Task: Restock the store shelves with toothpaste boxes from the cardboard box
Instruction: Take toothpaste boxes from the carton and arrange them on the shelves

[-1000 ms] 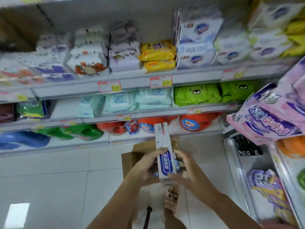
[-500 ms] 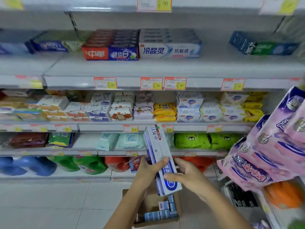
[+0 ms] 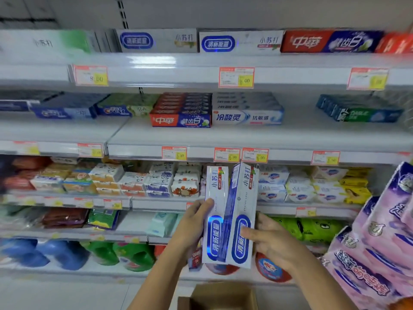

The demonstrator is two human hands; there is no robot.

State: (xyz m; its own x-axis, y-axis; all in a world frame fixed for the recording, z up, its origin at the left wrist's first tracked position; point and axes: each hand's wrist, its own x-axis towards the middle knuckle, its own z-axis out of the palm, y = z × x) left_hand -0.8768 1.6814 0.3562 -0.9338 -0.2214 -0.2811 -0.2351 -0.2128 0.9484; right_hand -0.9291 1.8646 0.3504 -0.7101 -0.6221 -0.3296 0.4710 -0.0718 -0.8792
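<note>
Two white-and-blue toothpaste boxes stand upright side by side in front of the shelves: the left toothpaste box and the right toothpaste box. My left hand grips the left one's edge, thumb across its front. My right hand holds the right one, fingers on its blue oval. Matching boxes lie on the top shelf. The cardboard box sits on the floor below my arms, its inside out of sight.
The second shelf carries rows of other toothpaste brands with bare space in front. Soap packs fill the shelf below, detergent bottles the bottom. Pink packets hang at the right, close to my right arm.
My view has tilted up from the floor to the toothpaste shelves. Both hands have lifted the boxes out of the cardboard box, and the boxes now stand apart as two.
</note>
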